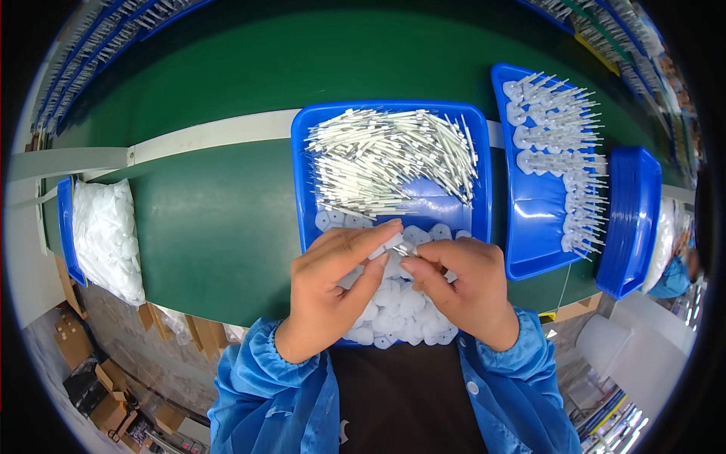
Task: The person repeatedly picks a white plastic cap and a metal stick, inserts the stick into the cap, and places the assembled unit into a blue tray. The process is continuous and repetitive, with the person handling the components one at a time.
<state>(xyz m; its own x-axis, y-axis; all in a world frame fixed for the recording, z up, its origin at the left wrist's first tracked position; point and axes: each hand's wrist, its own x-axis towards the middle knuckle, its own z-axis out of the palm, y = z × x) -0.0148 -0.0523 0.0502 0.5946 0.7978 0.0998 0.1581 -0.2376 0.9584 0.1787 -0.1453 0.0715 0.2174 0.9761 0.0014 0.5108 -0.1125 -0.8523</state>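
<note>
Over a blue tray (485, 174), my left hand (325, 280) pinches a small translucent white plastic cap (389, 244) between thumb and forefinger. My right hand (473, 291) comes in from the other side with its fingertips closed on a thin pale rod (409, 252), whose end meets the cap. Whether the rod sits inside the cap is too small to tell. Many slim white rods with dark ends (370, 163) fill the far part of the tray. Below my hands, a heap of loose white caps (401, 306) lies in the near part, partly covered by my fingers.
To the right, a second blue tray (537, 234) holds rows of caps with rods standing out of them. Beside it is a stack of blue trays (628, 219). At the far left, a clear bag of white parts (117, 238) rests in a blue tray on the green table (219, 227).
</note>
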